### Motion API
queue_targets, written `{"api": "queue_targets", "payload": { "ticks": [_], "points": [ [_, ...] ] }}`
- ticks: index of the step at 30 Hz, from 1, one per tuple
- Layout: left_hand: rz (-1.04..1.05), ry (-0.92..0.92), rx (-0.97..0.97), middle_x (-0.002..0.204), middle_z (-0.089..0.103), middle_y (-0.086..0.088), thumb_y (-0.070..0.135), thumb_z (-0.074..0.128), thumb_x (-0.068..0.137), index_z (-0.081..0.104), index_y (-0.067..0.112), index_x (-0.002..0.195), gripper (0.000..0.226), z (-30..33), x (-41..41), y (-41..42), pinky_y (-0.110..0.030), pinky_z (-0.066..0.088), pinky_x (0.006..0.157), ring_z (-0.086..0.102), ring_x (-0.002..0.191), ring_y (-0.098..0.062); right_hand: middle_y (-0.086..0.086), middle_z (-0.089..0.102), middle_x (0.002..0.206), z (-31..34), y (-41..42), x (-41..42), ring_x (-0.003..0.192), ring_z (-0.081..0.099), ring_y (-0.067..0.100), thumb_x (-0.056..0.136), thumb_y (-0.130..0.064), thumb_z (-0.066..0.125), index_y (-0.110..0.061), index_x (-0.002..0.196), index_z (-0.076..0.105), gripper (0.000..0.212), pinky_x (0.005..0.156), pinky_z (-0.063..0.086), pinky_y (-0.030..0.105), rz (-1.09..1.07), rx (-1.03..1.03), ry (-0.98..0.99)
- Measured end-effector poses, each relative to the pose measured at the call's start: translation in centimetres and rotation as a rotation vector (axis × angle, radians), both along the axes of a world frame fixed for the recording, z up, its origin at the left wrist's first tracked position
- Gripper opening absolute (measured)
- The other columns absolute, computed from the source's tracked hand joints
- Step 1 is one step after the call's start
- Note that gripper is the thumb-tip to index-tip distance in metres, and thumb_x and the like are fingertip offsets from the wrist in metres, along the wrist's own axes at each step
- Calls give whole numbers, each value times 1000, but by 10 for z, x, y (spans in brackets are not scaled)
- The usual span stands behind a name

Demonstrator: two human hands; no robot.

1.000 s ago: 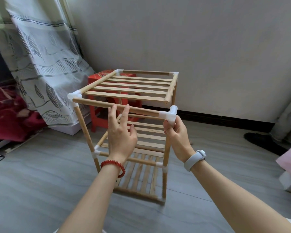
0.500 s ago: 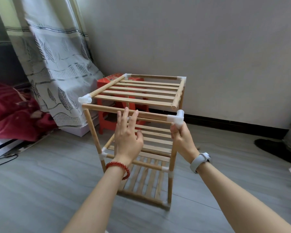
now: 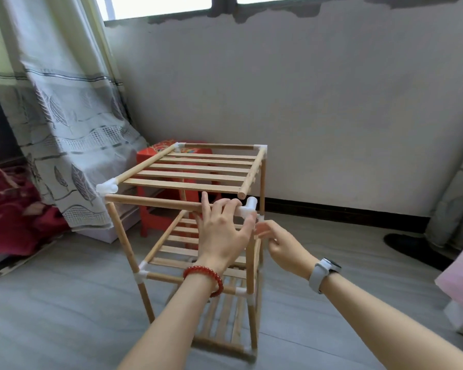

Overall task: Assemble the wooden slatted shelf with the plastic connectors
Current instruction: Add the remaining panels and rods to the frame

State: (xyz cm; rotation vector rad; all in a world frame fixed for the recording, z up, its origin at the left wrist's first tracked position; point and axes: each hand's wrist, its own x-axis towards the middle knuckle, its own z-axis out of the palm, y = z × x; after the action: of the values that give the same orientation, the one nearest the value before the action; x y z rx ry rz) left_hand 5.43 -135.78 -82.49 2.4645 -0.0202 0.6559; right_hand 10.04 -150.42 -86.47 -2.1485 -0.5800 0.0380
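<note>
The wooden slatted shelf [image 3: 193, 172] stands upright on the floor with three tiers. White plastic connectors join its corners. At the front right corner, the top connector [image 3: 247, 209] sits on the post, and the free end of the right side rail [image 3: 242, 194] hangs just above it, not inserted. My left hand [image 3: 222, 233] grips the front rail [image 3: 155, 202] right beside that connector, thumb towards the post. My right hand [image 3: 281, 244] holds the front right post [image 3: 251, 265] just under the connector; its fingers are blurred.
A red plastic stool [image 3: 150, 158] stands behind the shelf by the wall. A patterned curtain [image 3: 64, 116] and a red blanket [image 3: 11, 209] are on the left. A black shoe [image 3: 401, 244] and a pink item [image 3: 460, 276] lie on the right.
My left hand slid right along the front rail to the corner connector and closed on it. My right hand dropped slightly lower on the post. The view tilted upward.
</note>
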Motion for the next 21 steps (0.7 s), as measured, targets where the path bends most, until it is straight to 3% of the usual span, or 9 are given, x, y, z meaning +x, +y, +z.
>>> {"api": "queue_targets", "payload": {
  "ticks": [4,6,8,11,14,18,21],
  "points": [
    [107,34,104,133,48,-3,65,44,85,50,20,127,62,0,8,-15,-51,9,115,0,145,-28,11,42,140,37,-7,32,128,42,24,85,14,42,-8,139,37,59,106,37,36,-149,-38,-312],
    [165,3,126,123,55,-7,68,37,82,55,18,119,65,-2,12,-20,-55,14,115,9,143,-32,6,29,150,56,0,50,136,30,23,83,13,46,-18,146,27,73,108,33,40,-79,-206,-420],
    [154,-74,93,109,61,-9,68,26,76,59,15,109,71,-4,15,-18,-54,17,115,18,140,-34,1,28,152,68,10,67,141,22,20,83,5,53,-25,145,28,74,113,23,40,38,-430,-553],
    [52,-121,32,99,60,-6,60,34,77,60,13,101,58,-4,10,0,-46,13,118,23,138,-31,0,51,129,75,19,75,129,38,20,85,-8,56,-25,129,49,48,112,20,38,202,-652,-724],
    [-120,-90,-29,106,59,-2,46,56,82,58,16,98,34,-1,-3,31,-41,13,116,16,140,-15,3,58,106,75,25,62,104,49,24,87,-15,57,-18,118,57,32,101,33,33,276,-570,-818],
    [-194,-86,-4,113,52,8,54,44,77,60,23,98,40,-3,-27,63,-41,23,112,22,130,5,3,58,95,74,42,38,93,51,22,89,-36,45,-19,114,60,34,92,38,37,370,-491,-808],
    [-161,-130,76,102,45,13,47,43,81,66,15,102,44,-7,-47,75,-42,40,101,35,111,2,-1,57,86,69,51,25,77,57,19,88,-45,32,-25,109,56,37,75,48,43,403,-473,-931]
  ]
}}
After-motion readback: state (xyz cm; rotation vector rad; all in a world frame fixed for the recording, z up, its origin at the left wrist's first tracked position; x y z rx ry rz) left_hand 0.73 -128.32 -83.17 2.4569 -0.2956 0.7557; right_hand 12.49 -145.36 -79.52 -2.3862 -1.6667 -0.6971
